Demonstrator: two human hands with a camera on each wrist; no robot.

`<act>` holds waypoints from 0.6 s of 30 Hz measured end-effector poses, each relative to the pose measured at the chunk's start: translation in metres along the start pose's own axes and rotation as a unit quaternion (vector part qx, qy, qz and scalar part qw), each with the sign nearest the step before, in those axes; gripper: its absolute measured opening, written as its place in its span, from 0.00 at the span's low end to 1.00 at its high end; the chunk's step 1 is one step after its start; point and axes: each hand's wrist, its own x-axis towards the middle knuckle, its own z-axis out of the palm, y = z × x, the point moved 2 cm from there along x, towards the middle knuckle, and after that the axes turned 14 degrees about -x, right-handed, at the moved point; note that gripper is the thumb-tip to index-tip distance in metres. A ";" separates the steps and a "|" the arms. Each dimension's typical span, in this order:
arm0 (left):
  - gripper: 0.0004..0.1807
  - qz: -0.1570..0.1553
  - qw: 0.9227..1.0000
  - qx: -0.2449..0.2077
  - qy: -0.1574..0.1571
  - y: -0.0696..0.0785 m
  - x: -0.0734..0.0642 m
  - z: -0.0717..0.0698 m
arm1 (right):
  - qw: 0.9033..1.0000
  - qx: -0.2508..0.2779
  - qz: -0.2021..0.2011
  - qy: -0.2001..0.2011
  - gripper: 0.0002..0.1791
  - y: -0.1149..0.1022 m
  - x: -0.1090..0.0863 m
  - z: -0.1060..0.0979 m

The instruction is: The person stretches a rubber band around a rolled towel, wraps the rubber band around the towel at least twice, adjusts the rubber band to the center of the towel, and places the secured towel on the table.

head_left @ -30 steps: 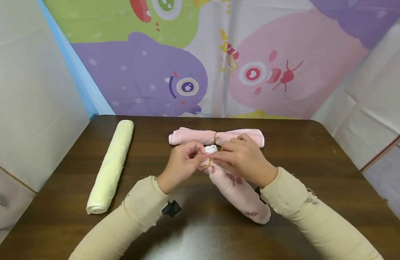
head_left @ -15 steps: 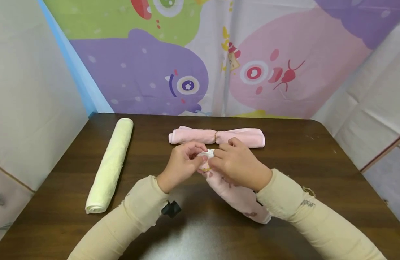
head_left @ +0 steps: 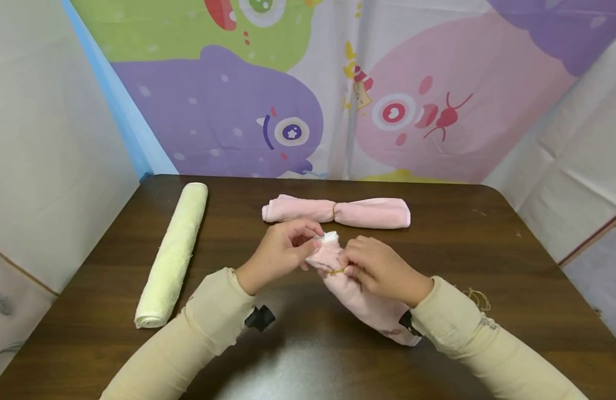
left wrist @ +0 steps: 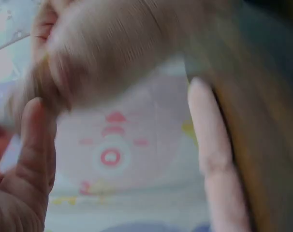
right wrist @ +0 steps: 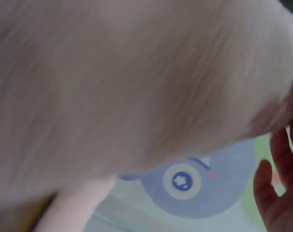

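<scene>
A pale pink rolled towel (head_left: 368,305) with reddish print slants across the table's middle, its gathered white-edged end tilted up. My left hand (head_left: 280,253) pinches that end between thumb and fingers. A yellowish rubber band (head_left: 336,271) encircles the roll just below, and my right hand (head_left: 383,269) pinches at it with curled fingers. The left wrist view shows the left thumb (left wrist: 33,145) beside the towel (left wrist: 108,48), which is blurred. In the right wrist view the towel (right wrist: 161,87) fills most of the frame, covering the hold on the band.
Behind the hands lies another pink rolled towel (head_left: 293,210), tied at its middle with a band. A pale yellow rolled towel (head_left: 173,255) lies at the left. Loose yellowish rubber bands (head_left: 479,298) show beyond the right sleeve. A cartoon-print cloth (head_left: 238,111) hangs behind the dark wooden table (head_left: 518,333).
My right hand has moved from the towel's gathered end down and to the right, and the rubber band now sits lower on the roll. My left hand has stayed at the end.
</scene>
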 end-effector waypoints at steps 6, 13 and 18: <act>0.22 0.184 0.961 0.131 -0.161 -0.005 0.002 -0.007 | 0.964 0.246 0.092 -0.046 0.06 0.011 -0.001 -0.003; 0.13 0.238 0.951 0.053 -0.189 -0.012 0.004 0.000 | 0.934 0.323 0.150 -0.045 0.03 0.011 0.001 -0.002; 0.09 0.061 0.983 -0.019 -0.170 -0.004 0.005 0.000 | 0.973 0.217 0.064 0.049 0.10 0.004 0.005 -0.010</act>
